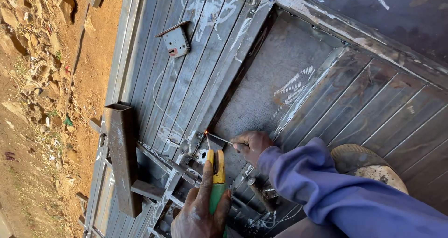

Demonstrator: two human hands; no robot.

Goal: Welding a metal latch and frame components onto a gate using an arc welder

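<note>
Welding is in hand on a grey steel door [196,65] of ribbed sheet that lies flat on reddish, stony ground [37,79]. Near the door's lower middle, a green and yellow electrode holder [217,177] points up at a frame joint, and the thin rod [219,139] clamped in it ends in a small orange glow [206,132] right on the metal. One hand [200,212], at the bottom edge of the view, has its fingers wrapped tight around the holder's green handle, the forefinger lying along its side. The other hand [251,144], in a blue sleeve [336,191], sits just beside the glow toward the door's plain inner panel; its fingers are curled and pinch the rod partway along. Which hand is left and which right cannot be told from this angle. A rusty rectangular steel tube [122,156] rests on the door's edge, away from the weld, toward the ground. A small lock box [176,41] sits on the ribbed sheet well above the weld. A worn shoe [368,165] stands on the ribs next to the sleeve.
</note>
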